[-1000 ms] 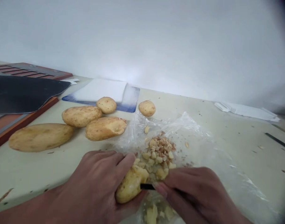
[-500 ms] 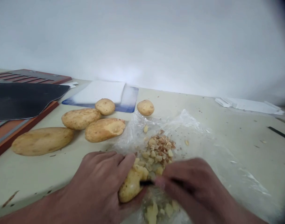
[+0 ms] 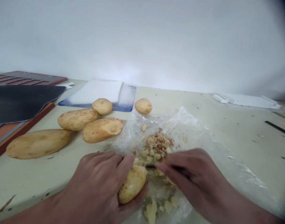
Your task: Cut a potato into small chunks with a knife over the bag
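Observation:
My left hand (image 3: pixel 99 180) is closed round a partly cut potato (image 3: pixel 132 184) and presses it onto a clear plastic sheet (image 3: pixel 198 137). My right hand (image 3: pixel 193 179) is closed on a small dark-bladed knife (image 3: pixel 151 167) whose tip sits at the potato's cut end. A heap of potato pieces and peel (image 3: pixel 157 146) lies on the plastic just beyond the hands. More cut pieces (image 3: pixel 156 208) lie close to the front edge.
Several whole potatoes (image 3: pixel 77 119) lie on the pale table (image 3: pixel 226 118) at left. Behind them are a white and blue board (image 3: pixel 98 91) and a red-brown slatted board under a dark sheet (image 3: pixel 21 98). White paper (image 3: pixel 245 100) lies at far right.
My right hand has moved up and away with the knife, from the potato's lower side to its far cut end. The left hand has kept its hold on the potato.

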Demonstrator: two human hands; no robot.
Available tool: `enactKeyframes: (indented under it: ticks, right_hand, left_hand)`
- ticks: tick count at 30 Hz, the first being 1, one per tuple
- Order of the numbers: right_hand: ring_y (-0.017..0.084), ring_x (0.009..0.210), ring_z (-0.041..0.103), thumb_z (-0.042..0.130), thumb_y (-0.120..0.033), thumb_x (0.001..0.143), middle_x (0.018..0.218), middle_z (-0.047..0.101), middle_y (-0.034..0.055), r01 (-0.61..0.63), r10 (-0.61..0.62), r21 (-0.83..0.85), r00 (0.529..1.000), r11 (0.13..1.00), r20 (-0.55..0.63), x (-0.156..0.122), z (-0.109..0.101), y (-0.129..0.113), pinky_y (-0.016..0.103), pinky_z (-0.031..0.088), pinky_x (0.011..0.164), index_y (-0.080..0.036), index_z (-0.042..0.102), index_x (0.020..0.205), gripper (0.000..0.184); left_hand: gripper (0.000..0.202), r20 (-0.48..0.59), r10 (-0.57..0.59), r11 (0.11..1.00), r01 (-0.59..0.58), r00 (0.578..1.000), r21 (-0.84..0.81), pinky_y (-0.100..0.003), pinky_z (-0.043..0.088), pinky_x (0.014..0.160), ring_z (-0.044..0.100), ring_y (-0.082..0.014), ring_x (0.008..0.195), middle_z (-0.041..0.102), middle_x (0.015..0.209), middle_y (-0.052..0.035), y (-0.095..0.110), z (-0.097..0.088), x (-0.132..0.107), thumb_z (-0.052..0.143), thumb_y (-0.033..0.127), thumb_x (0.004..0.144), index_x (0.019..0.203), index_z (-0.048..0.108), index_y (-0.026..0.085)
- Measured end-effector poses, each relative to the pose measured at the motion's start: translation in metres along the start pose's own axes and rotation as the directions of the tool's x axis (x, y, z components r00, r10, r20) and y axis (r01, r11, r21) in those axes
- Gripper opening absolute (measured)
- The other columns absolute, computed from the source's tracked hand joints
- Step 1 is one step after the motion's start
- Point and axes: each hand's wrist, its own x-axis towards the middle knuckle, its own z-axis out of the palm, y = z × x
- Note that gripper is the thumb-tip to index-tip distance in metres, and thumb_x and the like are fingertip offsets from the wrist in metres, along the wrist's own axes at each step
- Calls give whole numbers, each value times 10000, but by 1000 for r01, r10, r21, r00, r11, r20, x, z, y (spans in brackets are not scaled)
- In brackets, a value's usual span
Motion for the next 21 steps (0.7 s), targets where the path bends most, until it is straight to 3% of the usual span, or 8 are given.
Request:
enactKeyframes:
  ticks: [3, 8, 11, 15, 21]
  right_hand:
    - [67, 482, 327, 536, -277, 1019, 557, 344, -68, 0, 0, 4, 1000, 1000, -1, 0, 1, 0, 203, 266, 463, -190, 388, 625, 430]
    - [70, 482, 339, 521, -274, 1026, 547, 361, -61, 5, -5, -17, 999, 1000, -34, -2, 2, 0, 202, 284, 471, -187, 432, 613, 432]
    - [94, 489, 391, 515, -382, 1029, 534, 419, -37, 2, -9, -80, 997, 997, -81, -8, 5, -2, 215, 323, 466, -191, 524, 614, 458]
    - [120, 497, 440, 531, -556, 989, 494, 436, -21, 37, -55, -158, 993, 987, -106, -8, 3, -9, 228, 349, 464, -197, 589, 608, 527]
    - [107, 477, 406, 526, -527, 1002, 474, 399, -35, 56, -71, -167, 994, 984, -86, -1, -8, -15, 233, 316, 457, -202, 538, 575, 536]
  left_hand:
    - [244, -20, -25, 999, 24, 999, -28, -396, 486, 466, 628, -222, 481, 622, 597, 40, 1, -1, 0, 638, 460, 829, 847, 511, 253]
    - [231, -54, -164, 976, 154, 985, -155, -317, 540, 575, 675, -208, 621, 625, 607, 24, 5, 2, 4, 592, 491, 859, 905, 592, 265]
    - [230, -57, -198, 964, 185, 978, -190, -314, 555, 602, 678, -213, 651, 612, 602, 21, 6, 3, 7, 581, 486, 868, 925, 610, 266]
    - [221, -60, -165, 975, 154, 984, -159, -317, 544, 579, 665, -208, 613, 612, 597, 28, 4, 2, 8, 587, 481, 858, 915, 599, 268]
    - [246, -7, -22, 1000, 22, 1000, -17, -388, 469, 440, 613, -220, 465, 622, 592, 41, -1, 0, 0, 608, 474, 838, 885, 495, 261]
